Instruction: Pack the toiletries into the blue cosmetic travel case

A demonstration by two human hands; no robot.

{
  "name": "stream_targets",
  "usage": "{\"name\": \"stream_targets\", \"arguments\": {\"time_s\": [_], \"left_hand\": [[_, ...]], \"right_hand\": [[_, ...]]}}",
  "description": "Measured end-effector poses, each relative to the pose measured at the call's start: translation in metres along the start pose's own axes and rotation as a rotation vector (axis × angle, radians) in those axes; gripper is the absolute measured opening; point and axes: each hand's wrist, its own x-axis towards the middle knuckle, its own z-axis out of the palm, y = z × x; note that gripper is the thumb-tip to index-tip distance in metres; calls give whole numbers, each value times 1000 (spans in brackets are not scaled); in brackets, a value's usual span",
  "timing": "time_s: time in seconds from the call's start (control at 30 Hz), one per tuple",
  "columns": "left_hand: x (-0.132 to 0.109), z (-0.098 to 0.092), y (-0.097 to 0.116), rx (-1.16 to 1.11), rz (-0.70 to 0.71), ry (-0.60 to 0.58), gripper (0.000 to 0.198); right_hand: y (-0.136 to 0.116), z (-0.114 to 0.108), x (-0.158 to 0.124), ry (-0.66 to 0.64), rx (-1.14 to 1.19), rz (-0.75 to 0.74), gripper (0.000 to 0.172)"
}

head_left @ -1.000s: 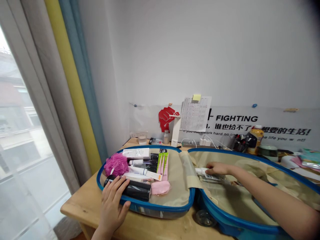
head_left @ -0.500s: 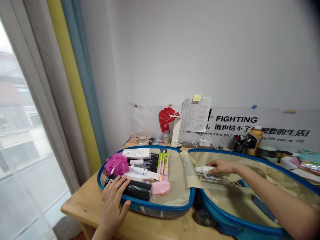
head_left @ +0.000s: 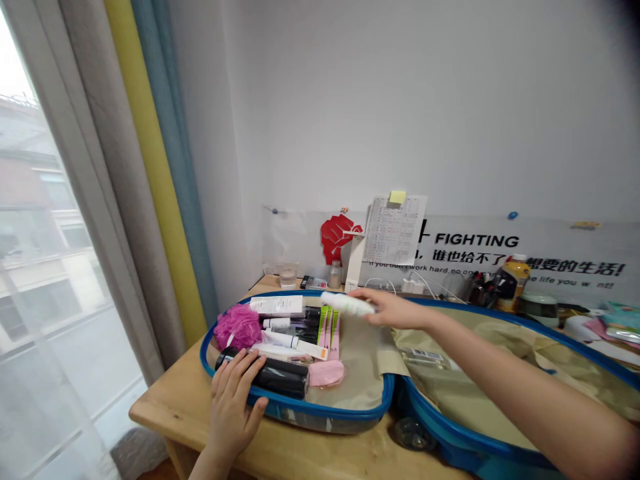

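An open blue suitcase (head_left: 330, 412) lies on a wooden desk (head_left: 165, 405). Its left half holds toiletries: a pink bath pouf (head_left: 239, 327), a black bottle (head_left: 280, 378), white tubes and boxes (head_left: 276, 305), green and pink packets (head_left: 329, 323). My left hand (head_left: 234, 405) rests flat on the near rim, fingers touching the black bottle's end. My right hand (head_left: 395, 311) is closed round a small white bottle (head_left: 346, 303), held in the air above the left half. A clear bottle (head_left: 424, 357) lies in the right half.
At the back of the desk stand a glass (head_left: 288, 276), a small jar (head_left: 334, 273), a power strip with plugs (head_left: 400, 285), an orange drink bottle (head_left: 511, 281) and a green bowl (head_left: 539, 305). Curtains (head_left: 150, 167) and a window are to the left.
My right hand has lifted the white bottle out of the right half and carried it left, over the left half. My left hand has stayed on the rim.
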Motion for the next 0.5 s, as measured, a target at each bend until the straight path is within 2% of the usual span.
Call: {"name": "stream_targets", "arguments": {"time_s": [0.1, 0.23, 0.37, 0.5], "left_hand": [[1, 0, 0, 0, 8, -1, 52], [1, 0, -1, 5, 16, -13, 53], [1, 1, -1, 9, 27, -8, 52], [1, 1, 0, 2, 16, -12, 52]], "right_hand": [[-31, 47, 34, -46, -41, -103, 60], [-50, 96, 68, -108, -88, -174, 59], [-54, 121, 84, -157, -127, -223, 50], [-53, 135, 87, -130, -131, -249, 44]]}}
